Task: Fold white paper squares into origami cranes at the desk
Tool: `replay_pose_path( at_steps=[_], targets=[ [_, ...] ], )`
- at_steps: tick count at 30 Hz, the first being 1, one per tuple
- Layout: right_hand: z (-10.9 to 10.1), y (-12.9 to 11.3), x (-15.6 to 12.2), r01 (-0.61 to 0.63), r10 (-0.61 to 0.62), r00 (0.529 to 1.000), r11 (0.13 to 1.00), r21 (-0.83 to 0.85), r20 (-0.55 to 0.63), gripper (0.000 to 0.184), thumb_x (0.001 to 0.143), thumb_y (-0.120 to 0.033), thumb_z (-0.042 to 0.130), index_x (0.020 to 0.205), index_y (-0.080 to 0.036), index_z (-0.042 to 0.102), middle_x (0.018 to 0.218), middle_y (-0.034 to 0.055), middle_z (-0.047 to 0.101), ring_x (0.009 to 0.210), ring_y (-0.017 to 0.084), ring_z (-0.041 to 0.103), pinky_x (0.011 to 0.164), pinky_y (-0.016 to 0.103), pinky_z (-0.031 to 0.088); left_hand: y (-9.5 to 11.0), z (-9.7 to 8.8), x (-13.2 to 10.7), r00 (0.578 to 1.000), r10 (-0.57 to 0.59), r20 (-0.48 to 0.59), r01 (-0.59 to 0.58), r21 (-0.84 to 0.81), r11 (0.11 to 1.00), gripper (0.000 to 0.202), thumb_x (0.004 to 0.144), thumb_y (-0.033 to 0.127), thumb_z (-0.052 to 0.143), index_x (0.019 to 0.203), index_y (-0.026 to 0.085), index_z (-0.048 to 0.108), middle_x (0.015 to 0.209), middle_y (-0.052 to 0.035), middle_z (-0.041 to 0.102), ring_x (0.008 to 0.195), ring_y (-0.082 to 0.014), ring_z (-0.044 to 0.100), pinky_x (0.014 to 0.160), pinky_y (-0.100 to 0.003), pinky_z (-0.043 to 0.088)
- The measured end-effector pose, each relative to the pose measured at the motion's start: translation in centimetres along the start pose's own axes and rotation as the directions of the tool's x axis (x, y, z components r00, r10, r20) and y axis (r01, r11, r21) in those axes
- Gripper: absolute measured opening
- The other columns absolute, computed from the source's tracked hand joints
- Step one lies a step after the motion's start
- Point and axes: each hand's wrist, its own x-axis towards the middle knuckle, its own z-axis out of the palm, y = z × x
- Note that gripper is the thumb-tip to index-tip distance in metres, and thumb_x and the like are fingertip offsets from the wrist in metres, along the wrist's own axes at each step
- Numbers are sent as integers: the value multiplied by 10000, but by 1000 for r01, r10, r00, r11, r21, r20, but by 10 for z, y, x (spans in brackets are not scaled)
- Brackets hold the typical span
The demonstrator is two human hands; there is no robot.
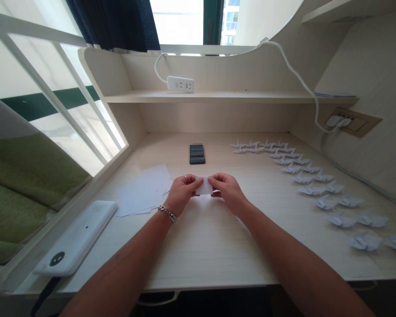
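Observation:
Between my two hands is a small folded piece of white paper (203, 186), held up over the middle of the desk. My left hand (182, 190), with a ring and a chain bracelet at the wrist, pinches its left edge. The right edge is gripped by the thumb and fingers of my right hand (229, 188). Loose sheets of white paper (141, 190) lie fanned out left of my left hand. Right of my right hand, several folded white paper cranes (312, 189) stand in a double row that curves toward the desk's front right corner.
A small dark box (197, 153) sits beyond my hands. At the left edge lies a white power bank (79, 237) with a black cable. A white power strip (180, 84) rests on the shelf (218, 96); its cord runs to the wall outlet (358, 122) at right.

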Motion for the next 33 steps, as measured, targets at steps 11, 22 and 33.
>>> replay_pose_path(
  at_steps=[11,22,33],
  targets=[
    [1,3,3,6,-6,1000,1000,-1,-17,350,621,-482,721,689,-170,576,658,-12,599,612,124,554,545,253,448,1,-3,1,1000,-22,21,22,16,1000,351,608,428,791,670,123,629,667,-21,607,631,-118,562,597,-249,474],
    [-4,-2,2,-12,13,1000,993,114,-5,369,529,-436,807,660,-158,603,653,0,623,616,141,592,606,298,476,14,1,8,991,-46,127,21,190,982,332,559,386,817,626,114,638,553,-6,555,529,-102,513,529,-240,421],
    [-2,3,8,14,-9,1000,989,146,-30,401,516,-471,814,637,-148,609,614,3,619,573,135,570,601,319,503,6,-2,14,986,-50,162,28,134,991,339,555,387,820,598,120,615,551,-1,548,516,-89,497,506,-220,408]
  ],
)
